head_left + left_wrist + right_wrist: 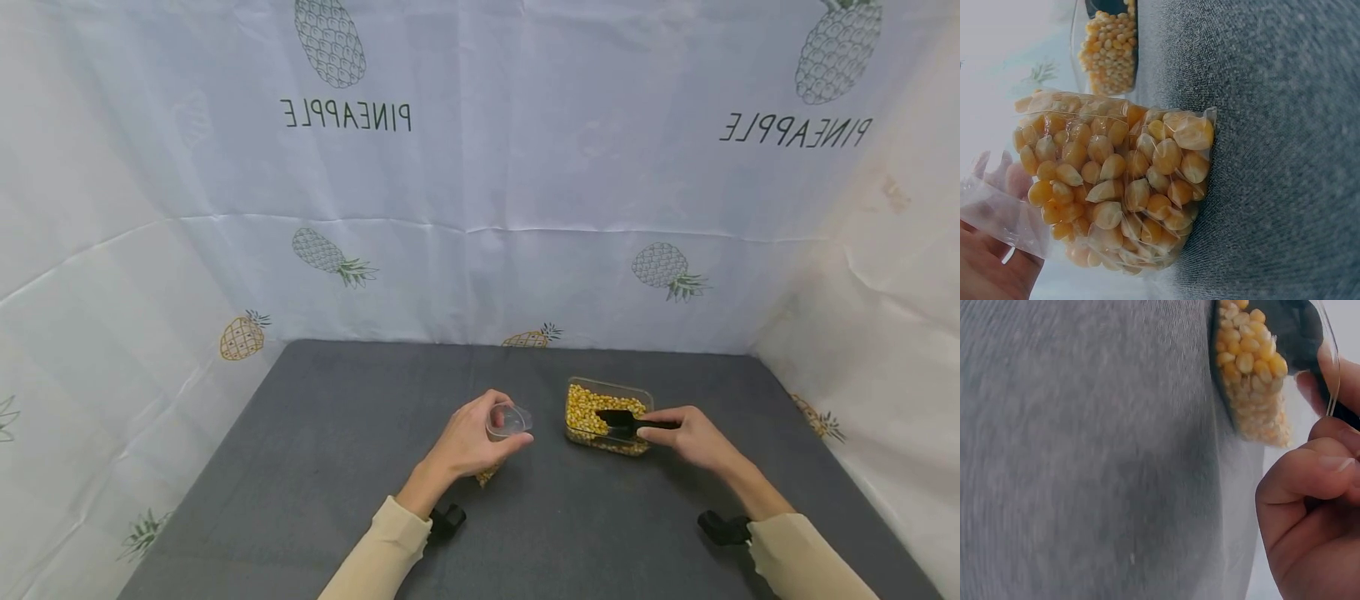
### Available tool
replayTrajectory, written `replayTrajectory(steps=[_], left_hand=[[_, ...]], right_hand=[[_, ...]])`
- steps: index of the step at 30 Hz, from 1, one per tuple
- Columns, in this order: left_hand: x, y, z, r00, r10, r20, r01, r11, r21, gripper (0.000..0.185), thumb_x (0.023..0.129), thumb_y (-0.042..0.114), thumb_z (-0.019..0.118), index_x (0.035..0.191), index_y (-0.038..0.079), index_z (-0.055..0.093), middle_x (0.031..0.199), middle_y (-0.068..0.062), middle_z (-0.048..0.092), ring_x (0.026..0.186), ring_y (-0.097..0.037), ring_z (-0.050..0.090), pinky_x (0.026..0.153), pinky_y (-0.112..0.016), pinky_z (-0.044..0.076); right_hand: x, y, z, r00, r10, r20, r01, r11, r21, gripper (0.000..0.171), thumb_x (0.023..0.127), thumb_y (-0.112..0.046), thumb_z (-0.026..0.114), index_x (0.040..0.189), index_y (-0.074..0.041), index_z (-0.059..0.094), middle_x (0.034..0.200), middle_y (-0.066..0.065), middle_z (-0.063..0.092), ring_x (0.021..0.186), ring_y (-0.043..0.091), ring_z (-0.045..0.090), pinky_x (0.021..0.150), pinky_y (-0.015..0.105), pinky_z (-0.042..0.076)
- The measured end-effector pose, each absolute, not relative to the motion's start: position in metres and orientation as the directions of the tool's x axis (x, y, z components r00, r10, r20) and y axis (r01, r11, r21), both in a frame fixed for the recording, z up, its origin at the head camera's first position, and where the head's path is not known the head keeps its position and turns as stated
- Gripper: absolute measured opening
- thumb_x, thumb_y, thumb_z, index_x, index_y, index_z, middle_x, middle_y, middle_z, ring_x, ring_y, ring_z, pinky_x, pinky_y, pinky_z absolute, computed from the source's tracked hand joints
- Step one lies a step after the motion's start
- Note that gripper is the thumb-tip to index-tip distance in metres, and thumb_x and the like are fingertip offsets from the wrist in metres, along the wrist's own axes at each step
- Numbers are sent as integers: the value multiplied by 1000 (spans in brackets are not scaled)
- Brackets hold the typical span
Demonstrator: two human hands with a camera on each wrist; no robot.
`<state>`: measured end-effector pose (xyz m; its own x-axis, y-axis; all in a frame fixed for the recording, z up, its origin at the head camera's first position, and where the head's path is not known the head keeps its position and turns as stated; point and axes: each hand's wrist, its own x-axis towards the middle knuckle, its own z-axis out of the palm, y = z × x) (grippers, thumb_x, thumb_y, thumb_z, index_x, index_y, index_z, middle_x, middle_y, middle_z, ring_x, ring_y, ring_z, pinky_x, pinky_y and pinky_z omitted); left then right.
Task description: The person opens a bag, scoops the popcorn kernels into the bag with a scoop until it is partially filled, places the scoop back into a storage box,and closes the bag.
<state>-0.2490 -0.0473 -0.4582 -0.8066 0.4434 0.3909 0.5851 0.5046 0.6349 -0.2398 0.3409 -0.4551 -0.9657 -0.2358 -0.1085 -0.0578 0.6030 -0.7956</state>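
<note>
My left hand grips the open mouth of a small clear plastic bag, thumb and fingers curled round its rim. The bag stands on the grey table, part filled with yellow corn kernels. To its right a clear rectangular container holds more kernels. My right hand pinches the handle of a black scoop, whose bowl lies in the container's kernels. In the right wrist view the fingers are curled beside the scoop.
The grey table is walled on three sides by a white cloth printed with pineapples. Black wrist cameras sit under both cream sleeves. Bare table surface lies to the left and in front of the hands.
</note>
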Motion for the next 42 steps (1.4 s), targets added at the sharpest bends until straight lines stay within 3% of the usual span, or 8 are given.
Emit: replayTrajectory(steps=[21, 34, 42], left_hand=[[-252, -47, -456, -811, 452, 372, 577, 511, 637, 48, 90, 50, 73, 121, 15, 61, 86, 10, 53, 71, -7, 51, 65, -27, 46], [-250, -48, -457, -817, 448, 364, 567, 506, 650, 49, 90, 51, 73, 122, 15, 61, 87, 10, 53, 72, -7, 51, 65, -28, 46], [-249, -48, -459, -814, 450, 368, 571, 505, 647, 49, 90, 51, 73, 122, 15, 61, 87, 10, 53, 70, -6, 50, 65, -27, 46]], right_hand=[[-237, 335, -467, -980, -181, -81, -17, 483, -875, 56, 99, -30, 69, 138, 7, 57, 51, -6, 26, 46, 10, 15, 43, 35, 28], [-232, 330, -471, -990, -124, -62, 9, 392, -920, 56, 100, -23, 68, 142, 10, 51, 67, 0, 38, 51, 12, 32, 52, 37, 39], [-229, 332, -477, -990, -127, -60, 13, 337, -941, 57, 102, -22, 65, 144, 11, 48, 69, 1, 36, 53, 12, 33, 53, 38, 40]])
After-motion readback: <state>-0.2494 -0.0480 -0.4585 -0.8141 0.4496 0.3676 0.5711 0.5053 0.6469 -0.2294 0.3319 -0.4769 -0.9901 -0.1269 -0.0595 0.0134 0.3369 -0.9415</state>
